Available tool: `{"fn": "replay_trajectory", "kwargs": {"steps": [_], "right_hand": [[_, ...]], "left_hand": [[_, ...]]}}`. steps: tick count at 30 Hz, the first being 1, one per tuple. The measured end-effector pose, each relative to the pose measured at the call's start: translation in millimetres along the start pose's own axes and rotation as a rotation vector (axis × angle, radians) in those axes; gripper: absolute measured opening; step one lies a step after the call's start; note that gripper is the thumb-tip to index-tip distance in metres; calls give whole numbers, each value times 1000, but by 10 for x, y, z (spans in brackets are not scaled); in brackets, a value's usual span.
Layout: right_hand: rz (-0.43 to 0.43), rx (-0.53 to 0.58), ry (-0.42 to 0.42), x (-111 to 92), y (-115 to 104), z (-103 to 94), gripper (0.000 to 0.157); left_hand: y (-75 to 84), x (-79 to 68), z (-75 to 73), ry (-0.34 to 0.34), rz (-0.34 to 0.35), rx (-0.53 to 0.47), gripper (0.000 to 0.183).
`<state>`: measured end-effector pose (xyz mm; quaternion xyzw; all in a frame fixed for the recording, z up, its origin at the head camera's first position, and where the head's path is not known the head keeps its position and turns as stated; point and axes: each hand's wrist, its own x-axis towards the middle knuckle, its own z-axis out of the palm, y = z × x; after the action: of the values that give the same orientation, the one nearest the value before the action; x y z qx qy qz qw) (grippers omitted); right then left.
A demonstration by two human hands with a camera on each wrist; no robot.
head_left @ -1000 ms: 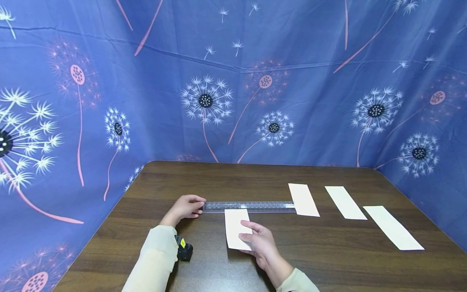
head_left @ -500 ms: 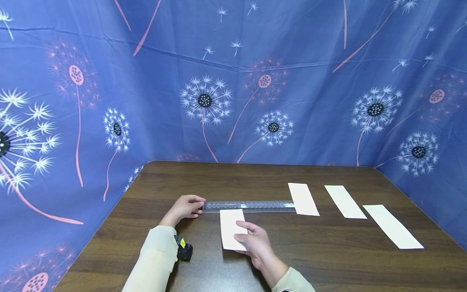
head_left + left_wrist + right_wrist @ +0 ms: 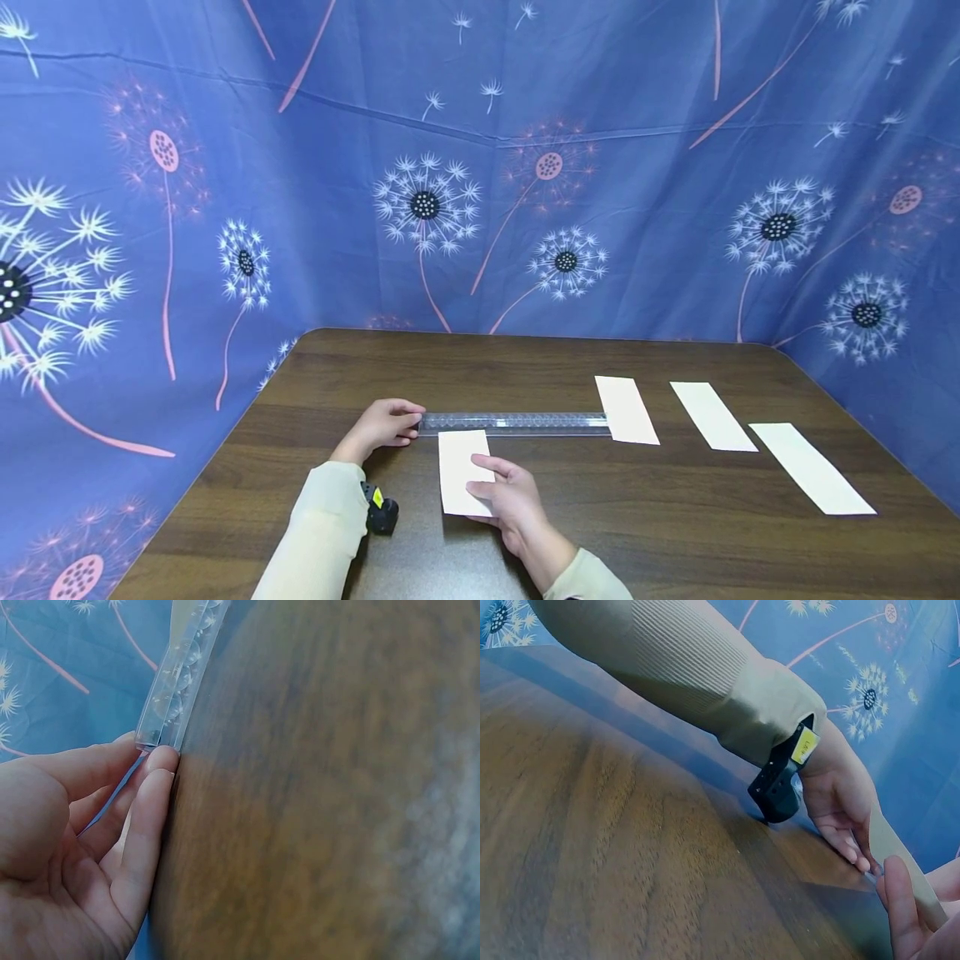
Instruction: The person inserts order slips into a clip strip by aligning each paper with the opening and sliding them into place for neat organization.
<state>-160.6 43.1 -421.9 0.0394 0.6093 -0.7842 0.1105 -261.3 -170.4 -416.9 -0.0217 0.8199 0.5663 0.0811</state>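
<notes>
A long clear plastic strip with round bumps along it lies across the table. My left hand pinches its left end; in the left wrist view the fingertips meet the strip's end. With thumb and fingers, my right hand holds a white card in front of the strip's left part. The card's upper edge overlaps the strip's near side in the head view; whether they touch, I cannot tell. In the right wrist view this card appears nearly edge-on.
Another white card covers the strip's right end. Two more white cards, a middle one and a nearer one, lie to the right. A black wrist camera sits on the left wrist. Blue dandelion-print cloth hangs behind the brown wooden table.
My right hand has moved steadily left with the white card, along the strip's near side. The left hand has stayed at the strip's end.
</notes>
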Motion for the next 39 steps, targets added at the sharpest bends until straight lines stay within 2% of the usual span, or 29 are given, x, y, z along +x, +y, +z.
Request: {"fn": "replay_trajectory", "kwargs": {"steps": [30, 39], "right_hand": [[0, 9, 3, 61, 53, 287, 46], [16, 5, 6, 92, 28, 355, 47]], "left_hand": [[0, 12, 12, 20, -19, 2, 19], [-11, -3, -1, 12, -1, -16, 19]]}}
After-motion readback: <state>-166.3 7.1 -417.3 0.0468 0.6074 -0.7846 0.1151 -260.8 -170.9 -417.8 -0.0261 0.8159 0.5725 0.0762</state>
